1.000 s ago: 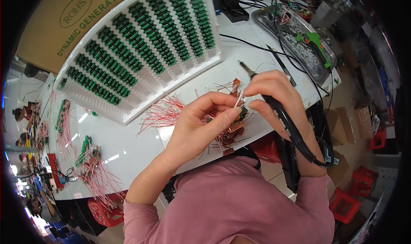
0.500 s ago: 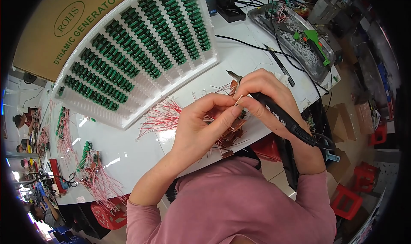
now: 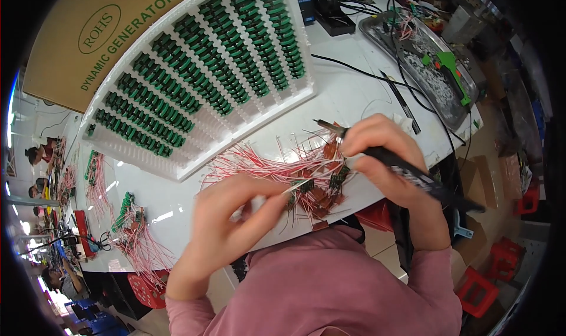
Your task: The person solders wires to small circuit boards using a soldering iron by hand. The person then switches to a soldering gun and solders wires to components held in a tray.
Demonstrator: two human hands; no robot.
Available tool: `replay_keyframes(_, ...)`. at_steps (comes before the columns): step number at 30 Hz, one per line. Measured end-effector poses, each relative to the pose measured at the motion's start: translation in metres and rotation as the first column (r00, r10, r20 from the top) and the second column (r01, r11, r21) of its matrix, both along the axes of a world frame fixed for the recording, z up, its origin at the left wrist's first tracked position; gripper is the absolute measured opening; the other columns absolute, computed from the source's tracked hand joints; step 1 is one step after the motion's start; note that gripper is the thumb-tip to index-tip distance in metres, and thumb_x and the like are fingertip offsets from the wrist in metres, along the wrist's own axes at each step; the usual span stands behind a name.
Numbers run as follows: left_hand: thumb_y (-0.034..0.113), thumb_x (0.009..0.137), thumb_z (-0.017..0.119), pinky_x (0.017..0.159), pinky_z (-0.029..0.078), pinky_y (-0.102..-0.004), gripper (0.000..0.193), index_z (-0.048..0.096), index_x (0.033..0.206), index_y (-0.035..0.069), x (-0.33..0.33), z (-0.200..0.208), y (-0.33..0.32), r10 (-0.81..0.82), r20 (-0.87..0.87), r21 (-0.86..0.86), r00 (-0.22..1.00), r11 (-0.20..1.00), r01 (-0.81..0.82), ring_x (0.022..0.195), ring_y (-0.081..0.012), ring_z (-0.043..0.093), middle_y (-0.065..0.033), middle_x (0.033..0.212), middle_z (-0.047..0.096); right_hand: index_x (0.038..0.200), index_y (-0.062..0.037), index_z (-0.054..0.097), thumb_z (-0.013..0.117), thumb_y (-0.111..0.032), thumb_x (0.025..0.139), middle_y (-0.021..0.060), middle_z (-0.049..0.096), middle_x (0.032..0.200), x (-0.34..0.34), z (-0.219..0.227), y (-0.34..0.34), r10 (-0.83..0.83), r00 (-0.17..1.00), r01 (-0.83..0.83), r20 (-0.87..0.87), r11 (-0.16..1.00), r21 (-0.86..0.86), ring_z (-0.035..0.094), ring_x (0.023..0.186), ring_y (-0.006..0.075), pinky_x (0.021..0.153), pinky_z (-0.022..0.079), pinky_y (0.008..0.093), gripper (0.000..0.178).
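Head view: left hand [image 3: 221,218] pinches thin white wire [image 3: 296,186], likely light, bendable, best end-held; right hand [image 3: 389,156] grips slim black soldering iron [image 3: 407,172], three o'clock.

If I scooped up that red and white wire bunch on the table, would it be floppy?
Probably floppy: the wires look thin, and many curve. They'd likely tangle, since they lie crossed over each other. They might snag the brown pieces, because the two are jumbled together.
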State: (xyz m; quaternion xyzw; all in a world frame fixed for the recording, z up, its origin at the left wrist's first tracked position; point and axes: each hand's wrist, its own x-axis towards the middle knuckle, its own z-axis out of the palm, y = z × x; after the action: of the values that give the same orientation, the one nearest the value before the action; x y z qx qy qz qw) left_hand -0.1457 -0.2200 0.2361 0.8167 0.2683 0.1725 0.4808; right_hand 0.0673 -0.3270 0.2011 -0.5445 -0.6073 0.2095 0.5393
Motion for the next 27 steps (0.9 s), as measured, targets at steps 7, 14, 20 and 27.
replay_keyframes(7,0.003,0.078,0.058,0.054,0.045,-0.0230,0.007,0.060,0.083,-0.001,0.011,-0.035,0.058,0.190,-0.137,0.123,0.972,0.977,-0.174,0.060,-0.0128,0.058,-0.0079,0.072,0.062,0.087,-0.0031,0.049,0.057,-0.004,0.079,0.0136,0.053,0.100,0.056,-0.012,0.032,-0.047,0.981,0.064,-0.190,0.995,0.083,0.049,0.087,0.0160,0.079,0.038,0.0265,0.011)
replay_keyframes(14,0.015,0.086,0.054,0.059,0.046,-0.0184,0.012,0.056,0.093,0.005,0.080,-0.103,0.115,0.172,-0.131,-0.754,0.976,0.623,-0.211,0.075,-0.0066,0.058,-0.0037,0.085,0.063,0.091,-0.0021,0.047,0.056,-0.007,0.081,0.0155,0.054,0.098,0.076,-0.032,0.097,-0.047,0.942,0.090,-0.334,0.989,0.115,0.051,0.085,0.0145,0.077,0.041,0.0261,0.014)
replay_keyframes(20,0.019,0.086,0.054,0.056,0.045,-0.0165,0.013,0.057,0.094,0.009,0.098,-0.141,0.145,0.354,-0.097,-0.955,0.930,0.229,-0.186,0.074,-0.0053,0.058,-0.0016,0.086,0.063,0.090,-0.0008,0.049,0.054,-0.011,0.084,0.0150,0.056,0.093,0.077,-0.053,0.152,0.049,0.964,-0.014,-0.262,0.991,0.136,0.050,0.076,0.0116,0.071,0.041,0.0236,0.013)
replay_keyframes(27,0.020,0.085,0.054,0.057,0.045,-0.0166,0.015,0.056,0.095,0.009,0.097,-0.158,0.166,0.384,-0.049,-0.971,0.922,0.199,-0.134,0.073,-0.0050,0.057,-0.0010,0.084,0.062,0.088,-0.0002,0.049,0.054,-0.012,0.084,0.0122,0.056,0.093,0.065,-0.083,0.186,0.031,0.966,-0.032,-0.255,0.999,0.001,0.049,0.078,0.0111,0.072,0.040,0.0232,0.014)
